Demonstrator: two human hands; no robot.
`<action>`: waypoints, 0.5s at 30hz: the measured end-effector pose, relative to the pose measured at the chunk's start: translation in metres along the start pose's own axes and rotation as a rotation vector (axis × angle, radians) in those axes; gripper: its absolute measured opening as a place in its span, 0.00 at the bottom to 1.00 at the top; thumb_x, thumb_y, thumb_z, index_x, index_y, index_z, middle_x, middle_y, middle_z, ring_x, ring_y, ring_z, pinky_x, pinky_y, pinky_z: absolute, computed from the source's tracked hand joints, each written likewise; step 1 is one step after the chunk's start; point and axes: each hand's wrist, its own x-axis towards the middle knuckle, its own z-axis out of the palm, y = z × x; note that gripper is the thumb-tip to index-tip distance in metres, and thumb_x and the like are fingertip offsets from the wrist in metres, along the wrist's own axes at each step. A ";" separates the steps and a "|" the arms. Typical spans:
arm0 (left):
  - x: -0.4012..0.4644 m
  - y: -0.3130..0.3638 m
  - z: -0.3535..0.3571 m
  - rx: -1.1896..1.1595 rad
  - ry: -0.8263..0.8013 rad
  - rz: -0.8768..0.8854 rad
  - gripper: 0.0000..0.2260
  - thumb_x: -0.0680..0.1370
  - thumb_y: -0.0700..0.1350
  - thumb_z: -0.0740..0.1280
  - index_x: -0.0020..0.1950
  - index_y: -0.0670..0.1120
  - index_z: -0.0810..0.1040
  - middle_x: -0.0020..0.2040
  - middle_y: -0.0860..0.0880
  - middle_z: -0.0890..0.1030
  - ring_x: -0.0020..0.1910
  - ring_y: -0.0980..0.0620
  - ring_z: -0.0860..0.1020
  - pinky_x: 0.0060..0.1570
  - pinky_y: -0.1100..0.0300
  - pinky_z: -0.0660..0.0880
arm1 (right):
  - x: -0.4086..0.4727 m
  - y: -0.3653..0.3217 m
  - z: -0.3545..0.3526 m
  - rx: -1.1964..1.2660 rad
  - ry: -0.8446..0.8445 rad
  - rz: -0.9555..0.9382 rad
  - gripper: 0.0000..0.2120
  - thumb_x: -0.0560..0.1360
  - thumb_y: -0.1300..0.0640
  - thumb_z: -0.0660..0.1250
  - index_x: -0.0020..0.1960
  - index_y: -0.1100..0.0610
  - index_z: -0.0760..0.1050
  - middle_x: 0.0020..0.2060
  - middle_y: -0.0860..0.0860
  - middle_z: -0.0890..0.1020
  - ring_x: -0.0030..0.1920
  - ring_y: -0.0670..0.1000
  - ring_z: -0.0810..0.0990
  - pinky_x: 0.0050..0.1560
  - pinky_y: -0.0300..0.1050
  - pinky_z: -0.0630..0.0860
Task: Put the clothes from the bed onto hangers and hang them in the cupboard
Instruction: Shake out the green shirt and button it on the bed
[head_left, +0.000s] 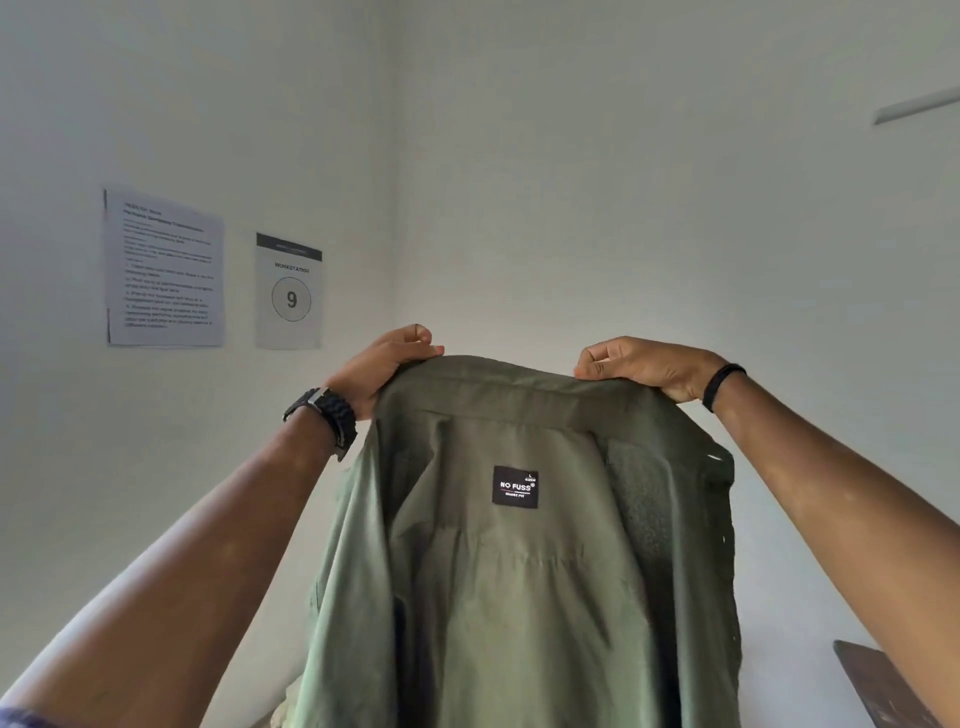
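Shirt of olive-green woven cloth (524, 582) hangs in mid-air in front of a white wall corner, held up by its collar edge with the inside facing the camera. The left hand (387, 366) grips the collar's left end, fingers (415, 335) curled over the fabric; the right hand (641, 366) pinches the right end, its fingers likewise clamped on the cloth. A black rectangular label reading "NO FUSS" (515, 487) sits below the collar. A black watch (324, 418) circles the left wrist, a thin black band (723, 386) the right. Two printed paper sheets are on the wall at left, a text page (164, 267) and a "WORKSTATION 9" sign (289, 291).
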 end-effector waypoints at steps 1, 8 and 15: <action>0.001 0.002 0.001 -0.008 -0.011 0.012 0.10 0.79 0.35 0.61 0.39 0.47 0.69 0.31 0.50 0.78 0.29 0.56 0.77 0.30 0.67 0.75 | 0.002 0.001 0.002 -0.041 -0.006 0.006 0.09 0.74 0.54 0.68 0.40 0.58 0.74 0.35 0.47 0.82 0.33 0.43 0.79 0.35 0.35 0.76; 0.008 0.014 0.024 0.235 -0.094 0.090 0.08 0.80 0.37 0.61 0.43 0.48 0.71 0.33 0.49 0.73 0.27 0.56 0.73 0.27 0.65 0.72 | 0.024 0.016 0.027 -0.444 0.026 0.016 0.16 0.76 0.54 0.68 0.32 0.54 0.68 0.28 0.49 0.69 0.30 0.47 0.66 0.32 0.38 0.64; 0.011 0.021 0.032 0.365 -0.061 0.109 0.07 0.81 0.39 0.60 0.46 0.50 0.72 0.32 0.48 0.71 0.25 0.55 0.69 0.27 0.63 0.69 | 0.041 0.027 0.064 0.159 -0.109 -0.129 0.12 0.76 0.50 0.64 0.51 0.58 0.76 0.46 0.52 0.80 0.45 0.50 0.79 0.45 0.43 0.76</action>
